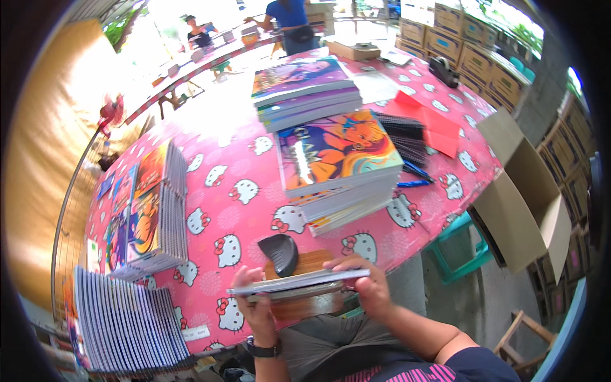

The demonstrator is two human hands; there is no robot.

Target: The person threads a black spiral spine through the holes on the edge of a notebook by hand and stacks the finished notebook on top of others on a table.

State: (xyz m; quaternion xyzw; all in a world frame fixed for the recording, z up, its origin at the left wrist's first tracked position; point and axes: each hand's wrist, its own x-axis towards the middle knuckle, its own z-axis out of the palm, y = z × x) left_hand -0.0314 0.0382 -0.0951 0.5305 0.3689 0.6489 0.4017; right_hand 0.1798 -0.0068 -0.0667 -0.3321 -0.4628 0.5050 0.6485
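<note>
Near the table's front edge, my left hand (256, 298) and my right hand (369, 285) grip a thin white booklet (312, 280) by its two ends. It is held nearly edge-on, so its cover cannot be seen. My left hand has a dark watch on its wrist. Behind and below the booklet is a brown wooden block (309, 260) with a curved black ridged piece (280, 253) on it; the booklet partly hides both. Just beyond stands a tall pile of colourful illustrated books (340, 156), with another book pile (305, 89) behind it.
Stacked spiral-bound books (143, 216) and a fanned row of books (127, 318) line the left side. Black binding strips (404, 137), blue pens (415, 181) and red sheets (429, 121) lie right. An open carton (525, 197) stands beside a green stool (458, 251). Two people are farther off.
</note>
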